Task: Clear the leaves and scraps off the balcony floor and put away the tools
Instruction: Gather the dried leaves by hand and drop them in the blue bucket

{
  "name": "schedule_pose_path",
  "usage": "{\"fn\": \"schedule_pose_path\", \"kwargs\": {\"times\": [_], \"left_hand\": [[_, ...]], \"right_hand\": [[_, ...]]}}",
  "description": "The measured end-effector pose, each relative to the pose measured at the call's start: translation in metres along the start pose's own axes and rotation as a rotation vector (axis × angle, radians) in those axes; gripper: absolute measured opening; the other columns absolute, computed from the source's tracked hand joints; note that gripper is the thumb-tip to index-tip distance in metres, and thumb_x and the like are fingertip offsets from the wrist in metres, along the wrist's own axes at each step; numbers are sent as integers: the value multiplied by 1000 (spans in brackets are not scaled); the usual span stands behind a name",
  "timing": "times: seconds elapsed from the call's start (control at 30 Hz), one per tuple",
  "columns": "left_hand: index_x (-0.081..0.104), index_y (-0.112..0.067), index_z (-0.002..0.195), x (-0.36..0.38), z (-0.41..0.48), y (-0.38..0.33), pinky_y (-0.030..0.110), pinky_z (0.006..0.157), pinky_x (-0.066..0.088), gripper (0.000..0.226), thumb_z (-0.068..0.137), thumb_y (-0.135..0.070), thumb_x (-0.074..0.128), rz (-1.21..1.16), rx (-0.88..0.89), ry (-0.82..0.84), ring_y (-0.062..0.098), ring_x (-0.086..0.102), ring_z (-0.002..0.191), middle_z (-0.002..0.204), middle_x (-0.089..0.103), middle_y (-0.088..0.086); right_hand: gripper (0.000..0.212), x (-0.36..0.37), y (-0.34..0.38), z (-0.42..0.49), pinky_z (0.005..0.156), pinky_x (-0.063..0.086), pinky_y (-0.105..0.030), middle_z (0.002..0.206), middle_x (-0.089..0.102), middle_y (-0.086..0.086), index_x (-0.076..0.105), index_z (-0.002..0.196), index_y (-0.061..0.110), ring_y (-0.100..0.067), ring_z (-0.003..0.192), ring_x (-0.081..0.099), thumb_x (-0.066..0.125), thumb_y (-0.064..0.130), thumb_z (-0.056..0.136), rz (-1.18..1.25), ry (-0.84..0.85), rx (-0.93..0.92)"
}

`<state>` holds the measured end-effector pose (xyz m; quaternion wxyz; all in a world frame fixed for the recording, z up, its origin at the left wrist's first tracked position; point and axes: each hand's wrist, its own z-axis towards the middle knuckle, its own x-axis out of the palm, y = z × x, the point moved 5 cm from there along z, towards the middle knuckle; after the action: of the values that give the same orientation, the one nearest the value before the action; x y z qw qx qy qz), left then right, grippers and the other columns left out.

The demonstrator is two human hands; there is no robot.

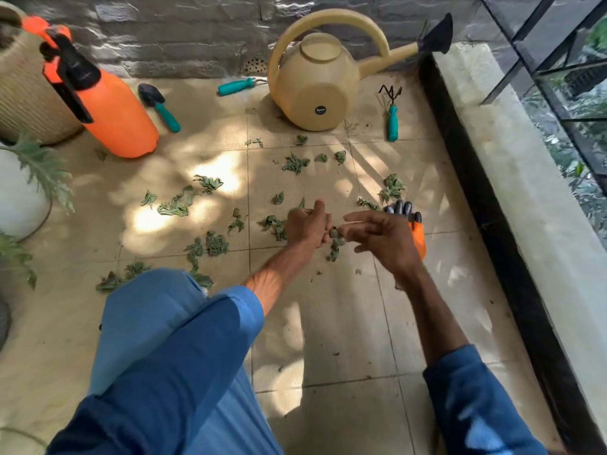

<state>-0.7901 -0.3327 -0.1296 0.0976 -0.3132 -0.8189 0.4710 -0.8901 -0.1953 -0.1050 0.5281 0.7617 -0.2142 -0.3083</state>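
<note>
Wilted green leaves (177,205) lie scattered over the beige tiled balcony floor (328,323). My left hand (305,226) hovers low over the tiles, its fingers curled round a small bunch of leaves (335,244) that hangs from its fingertips. My right hand (384,239) is right beside it with its fingers spread and relaxed, the fingertips close to that bunch. A teal-handled trowel (160,105), a second teal-handled tool (236,87) and a teal-handled hand rake (392,118) lie near the back wall.
An orange pressure sprayer (111,110) lies at the back left, and a tan watering can (315,83) lies tipped on its side. An orange glove with black claws (417,236) lies under my right hand. A woven planter (23,83) and a white pot (16,198) stand at the left. A raised ledge (512,178) runs along the right.
</note>
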Motion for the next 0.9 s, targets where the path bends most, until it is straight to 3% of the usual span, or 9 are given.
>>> {"fn": "schedule_pose_path", "kwargs": {"times": [0.07, 0.13, 0.2, 0.3, 0.37, 0.47, 0.6, 0.73, 0.9], "left_hand": [[69, -9, 76, -7, 2, -3, 17, 34, 33, 38, 103, -31, 54, -33, -1, 0, 10, 49, 39, 68, 65, 7], [70, -7, 81, -12, 3, -4, 16, 34, 32, 35, 102, -31, 56, -48, -13, -5, 8, 48, 38, 66, 64, 4], [70, -6, 85, -13, 1, -2, 17, 33, 33, 35, 102, -33, 56, -45, -21, 9, 6, 49, 39, 67, 65, 2], [68, -11, 79, -15, -1, 0, 17, 34, 33, 37, 103, -35, 55, -37, -24, 24, 6, 49, 40, 65, 64, 0], [66, -12, 76, -18, -3, -1, 17, 34, 32, 37, 103, -35, 55, -40, -24, 25, 8, 48, 41, 64, 63, -1], [66, -11, 76, -21, -4, -3, 17, 35, 31, 37, 103, -35, 55, -48, -27, 32, 9, 48, 41, 61, 61, -2], [66, -10, 79, -24, -8, -3, 18, 35, 32, 37, 102, -36, 55, -60, -27, 38, 9, 48, 40, 58, 61, -3], [66, -10, 77, -26, -10, -6, 18, 36, 32, 38, 103, -36, 55, -68, -17, 48, 9, 48, 40, 58, 61, -3], [67, -10, 77, -30, -13, -7, 18, 37, 31, 41, 103, -38, 54, -63, -11, 47, 9, 48, 40, 56, 60, -4]], "right_hand": [[17, -24, -26, 4, 62, 60, -30, 82, 77, 2, 77, 95, 9, -16, 69, 73, 75, -4, 84, -242, -101, -7], [15, -30, -57, 3, 64, 57, -16, 84, 72, 7, 78, 91, 9, -7, 64, 65, 81, 2, 79, -507, -152, 1], [20, -18, -90, -5, 60, 48, -6, 90, 71, 3, 78, 97, 8, -8, 67, 64, 84, 8, 77, -633, -117, 36], [15, 13, -124, -14, 67, 52, -25, 97, 72, -11, 76, 99, 9, -24, 78, 67, 76, 8, 84, -748, -85, -1], [10, 29, -126, -20, 65, 45, -27, 92, 67, -15, 76, 91, 5, -27, 75, 62, 67, 1, 88, -831, -128, -48], [19, 39, -121, -21, 61, 48, -31, 83, 66, -13, 74, 81, 3, -26, 70, 60, 57, -5, 89, -865, -125, -30], [21, 32, -126, -8, 60, 53, -29, 81, 73, -8, 74, 81, 8, -19, 66, 65, 59, -4, 86, -833, -104, -2], [15, 25, -110, 9, 69, 51, -19, 87, 75, -4, 79, 88, 5, -13, 73, 67, 70, -6, 81, -554, -168, 50], [12, 34, -93, 36, 70, 60, -27, 85, 77, -3, 80, 85, 7, -16, 75, 73, 79, 1, 76, -308, -186, 72]]}}
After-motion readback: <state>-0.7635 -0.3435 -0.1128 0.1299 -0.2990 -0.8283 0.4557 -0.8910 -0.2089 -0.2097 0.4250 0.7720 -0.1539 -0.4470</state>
